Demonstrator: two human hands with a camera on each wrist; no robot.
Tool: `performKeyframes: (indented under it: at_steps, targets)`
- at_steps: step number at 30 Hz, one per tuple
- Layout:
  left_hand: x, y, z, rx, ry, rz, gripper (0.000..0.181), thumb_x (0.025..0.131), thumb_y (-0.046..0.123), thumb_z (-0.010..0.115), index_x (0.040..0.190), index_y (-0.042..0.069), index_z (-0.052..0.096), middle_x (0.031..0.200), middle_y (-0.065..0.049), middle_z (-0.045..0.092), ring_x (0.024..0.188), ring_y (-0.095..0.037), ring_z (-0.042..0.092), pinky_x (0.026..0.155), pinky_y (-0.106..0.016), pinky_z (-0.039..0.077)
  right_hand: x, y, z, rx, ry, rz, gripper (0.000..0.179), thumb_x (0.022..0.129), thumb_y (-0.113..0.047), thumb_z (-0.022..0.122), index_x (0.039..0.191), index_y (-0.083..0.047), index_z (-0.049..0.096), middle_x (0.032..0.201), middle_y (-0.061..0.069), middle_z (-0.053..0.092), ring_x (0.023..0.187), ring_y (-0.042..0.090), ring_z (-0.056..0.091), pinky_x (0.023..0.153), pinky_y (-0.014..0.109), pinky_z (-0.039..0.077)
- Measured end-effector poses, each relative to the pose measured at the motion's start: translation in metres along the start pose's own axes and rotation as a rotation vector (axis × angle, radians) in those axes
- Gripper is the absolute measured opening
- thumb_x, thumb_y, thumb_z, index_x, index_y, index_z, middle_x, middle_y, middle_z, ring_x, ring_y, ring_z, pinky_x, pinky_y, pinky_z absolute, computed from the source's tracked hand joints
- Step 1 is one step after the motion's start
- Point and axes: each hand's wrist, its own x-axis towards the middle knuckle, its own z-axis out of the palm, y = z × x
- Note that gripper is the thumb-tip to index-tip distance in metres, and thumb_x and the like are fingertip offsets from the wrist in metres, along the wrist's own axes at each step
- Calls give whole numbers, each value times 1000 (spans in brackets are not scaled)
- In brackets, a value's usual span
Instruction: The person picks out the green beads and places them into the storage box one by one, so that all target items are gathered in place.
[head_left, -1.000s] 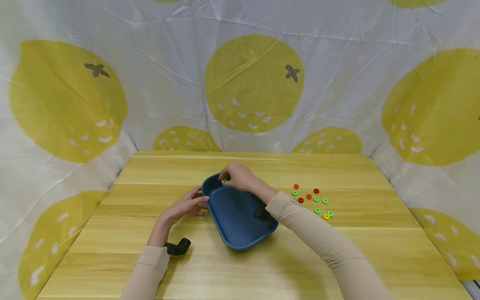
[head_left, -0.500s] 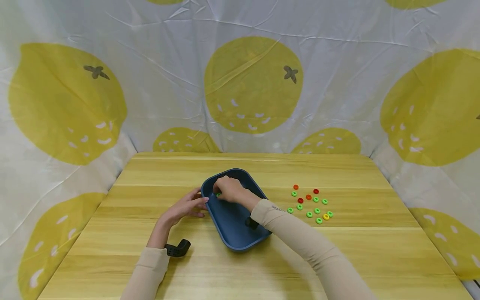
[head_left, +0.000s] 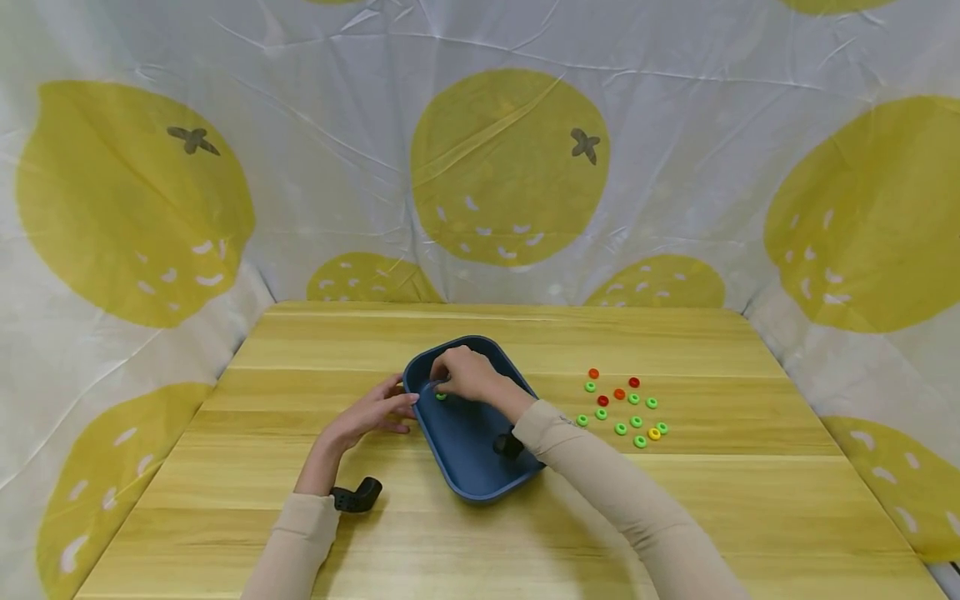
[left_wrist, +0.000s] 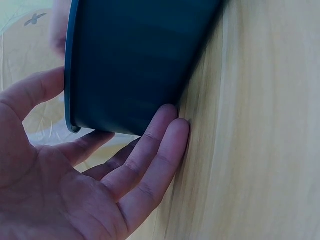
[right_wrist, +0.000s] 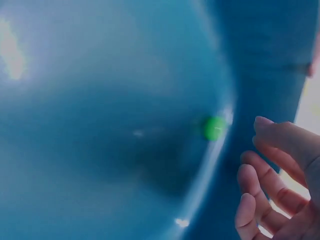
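A deep blue tray with rounded corners sits on the table, turned at an angle. My left hand is at its left side; in the left wrist view the thumb touches the rim and fairly straight fingers lie along the outer wall. My right hand reaches inside the tray, near the far left. A small green ring bead lies on the tray floor by the wall, apart from the loosely bent right fingers. Between those fingers I see nothing.
Several small ring beads, green, red, orange and one yellow bead, are scattered right of the tray. A black wrist device juts out by the left sleeve. Behind the wooden table hangs a lemon-print cloth.
My right hand lowered the green bead from near the tray's far left rim to its floor and let go. The left hand has stayed at the tray's side.
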Motion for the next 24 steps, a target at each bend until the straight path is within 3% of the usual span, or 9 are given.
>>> performKeyframes:
  at_steps: [4, 10, 13, 18, 24]
  targets:
    - [0, 1, 0, -2, -3, 1, 66, 97, 28, 49, 149, 6, 14, 140, -29, 36, 104, -23, 60, 86, -44, 54, -7, -1, -18, 96, 51, -14, 20, 86, -22, 68, 104, -13, 72, 100, 0, 72, 93, 14, 65, 81, 27, 53]
    - [0, 1, 0, -3, 0, 2, 67, 97, 28, 50, 149, 5, 14, 140, -29, 36, 106, -25, 60, 87, -44, 54, -22, 5, -48, 295, 166, -3, 22, 85, -20, 69, 104, -8, 71, 95, 4, 72, 78, 19, 62, 68, 23, 49]
    - [0, 2, 0, -5, 1, 7, 67, 97, 28, 50, 149, 5, 14, 140, -29, 35, 106, -25, 60, 86, -44, 54, -33, 13, -61, 367, 233, 5, 22, 85, -20, 69, 103, -7, 72, 95, 5, 72, 79, 20, 62, 69, 22, 49]
    - [0, 2, 1, 0, 4, 0, 67, 97, 28, 50, 149, 5, 14, 141, -29, 34, 106, -24, 60, 87, -44, 54, -57, 30, -78, 440, 310, 40, 21, 85, -21, 69, 102, -9, 72, 99, 8, 72, 84, 23, 64, 74, 28, 52]
    - [0, 2, 1, 1, 0, 1, 68, 97, 28, 50, 149, 5, 13, 141, -29, 33, 107, -24, 59, 86, -43, 54, -91, 57, -87, 505, 348, 117, 20, 87, -23, 67, 104, -13, 71, 104, 8, 70, 87, 23, 62, 77, 33, 51]
